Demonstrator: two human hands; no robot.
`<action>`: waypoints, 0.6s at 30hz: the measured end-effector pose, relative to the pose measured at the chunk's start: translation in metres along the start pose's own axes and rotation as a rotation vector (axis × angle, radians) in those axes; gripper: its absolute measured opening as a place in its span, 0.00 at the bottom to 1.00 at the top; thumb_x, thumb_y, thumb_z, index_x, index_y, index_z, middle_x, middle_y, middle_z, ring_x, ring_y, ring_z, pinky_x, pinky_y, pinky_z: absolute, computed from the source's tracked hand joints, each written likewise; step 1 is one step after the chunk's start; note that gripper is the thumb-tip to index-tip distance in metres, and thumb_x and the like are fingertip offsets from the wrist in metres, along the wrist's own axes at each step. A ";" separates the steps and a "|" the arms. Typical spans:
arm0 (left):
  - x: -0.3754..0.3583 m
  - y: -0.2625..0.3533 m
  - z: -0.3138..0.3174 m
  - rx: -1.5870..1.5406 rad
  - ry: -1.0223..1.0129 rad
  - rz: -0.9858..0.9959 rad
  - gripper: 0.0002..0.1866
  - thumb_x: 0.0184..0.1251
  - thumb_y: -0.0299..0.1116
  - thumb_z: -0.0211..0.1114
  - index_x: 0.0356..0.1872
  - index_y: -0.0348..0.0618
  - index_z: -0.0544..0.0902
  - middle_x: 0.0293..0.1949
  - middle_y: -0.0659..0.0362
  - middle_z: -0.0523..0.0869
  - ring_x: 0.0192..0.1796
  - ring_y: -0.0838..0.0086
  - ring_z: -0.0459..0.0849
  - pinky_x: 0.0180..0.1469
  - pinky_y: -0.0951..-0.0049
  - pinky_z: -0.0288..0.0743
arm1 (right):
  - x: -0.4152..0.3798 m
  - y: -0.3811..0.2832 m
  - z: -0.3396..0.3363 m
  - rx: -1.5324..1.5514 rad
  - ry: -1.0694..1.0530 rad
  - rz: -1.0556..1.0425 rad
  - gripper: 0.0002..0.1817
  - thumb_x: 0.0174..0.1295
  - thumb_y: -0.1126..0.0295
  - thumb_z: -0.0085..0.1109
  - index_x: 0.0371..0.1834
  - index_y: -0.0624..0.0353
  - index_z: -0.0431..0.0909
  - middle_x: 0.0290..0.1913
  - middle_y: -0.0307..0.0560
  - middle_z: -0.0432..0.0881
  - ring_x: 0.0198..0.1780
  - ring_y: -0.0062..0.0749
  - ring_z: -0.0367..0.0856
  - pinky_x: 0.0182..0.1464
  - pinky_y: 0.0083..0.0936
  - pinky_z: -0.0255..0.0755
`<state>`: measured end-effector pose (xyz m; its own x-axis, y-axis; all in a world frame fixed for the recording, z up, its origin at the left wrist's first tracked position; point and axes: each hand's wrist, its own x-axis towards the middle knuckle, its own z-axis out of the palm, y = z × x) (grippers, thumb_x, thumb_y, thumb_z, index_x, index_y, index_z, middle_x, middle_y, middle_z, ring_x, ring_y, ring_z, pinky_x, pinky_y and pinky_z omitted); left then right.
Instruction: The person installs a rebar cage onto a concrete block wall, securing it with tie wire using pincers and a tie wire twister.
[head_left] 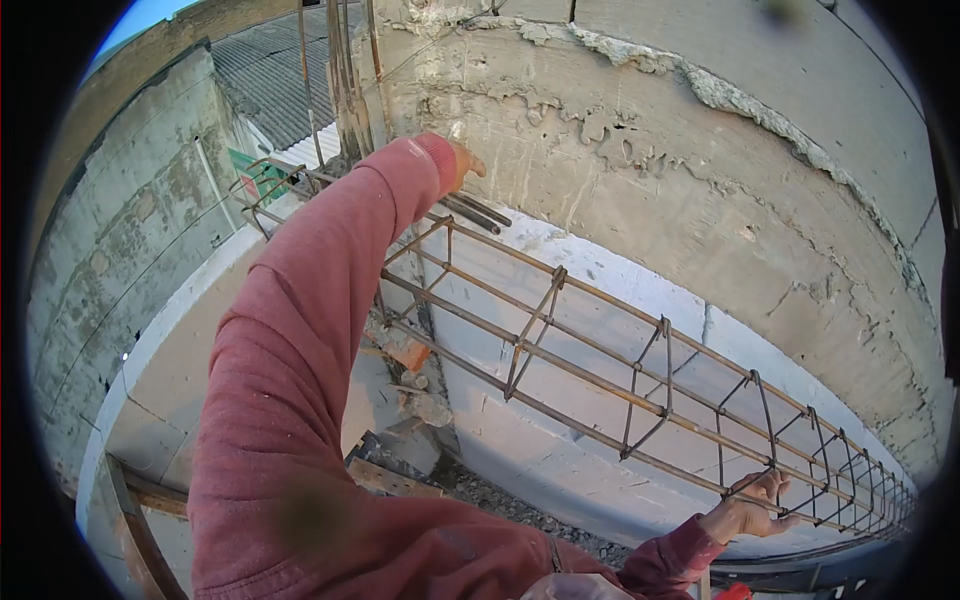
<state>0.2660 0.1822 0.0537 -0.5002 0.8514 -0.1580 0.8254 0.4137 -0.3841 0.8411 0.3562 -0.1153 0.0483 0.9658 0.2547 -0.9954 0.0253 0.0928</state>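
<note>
Rough concrete wall (700,150) across top and right, pitted, with a crusted seam running along it. Pale block ledge (590,290) below the wall, curving away to the right. Long steel bar cage (600,370) resting along the ledge: rusty lengthwise bars tied through square hoops, stretching from upper left to far lower right. Vertical bars (345,70) rising at the corner past the cage's far end. Red sleeve (300,350) of the left arm filling the centre foreground, reaching up to the corner. Left hand (462,160) mostly hidden behind the cuff, at the cage's top end by the wall; grip cannot be told. Right hand (752,510) low at right, fingers curled around a lower bar of the cage, grasping it. Broken brick (405,350) and rubble in the gap beneath the cage. Wooden plank (390,478) lying lower down.
</note>
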 end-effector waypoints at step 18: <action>0.082 -0.066 0.104 -0.237 0.262 0.163 0.32 0.33 0.29 0.69 0.49 0.36 0.73 0.43 0.47 0.79 0.49 0.59 0.78 0.53 0.66 0.71 | -0.012 0.025 -0.005 -0.252 0.367 -0.115 0.23 0.59 0.44 0.51 0.50 0.42 0.59 0.32 0.45 0.75 0.21 0.24 0.69 0.23 0.17 0.65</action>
<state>0.1435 0.1911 -0.0286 -0.2989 0.9530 0.0493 0.9415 0.3029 -0.1479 0.8155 0.3468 -0.1213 0.1722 0.9794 -0.1057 -0.9767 0.1557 -0.1478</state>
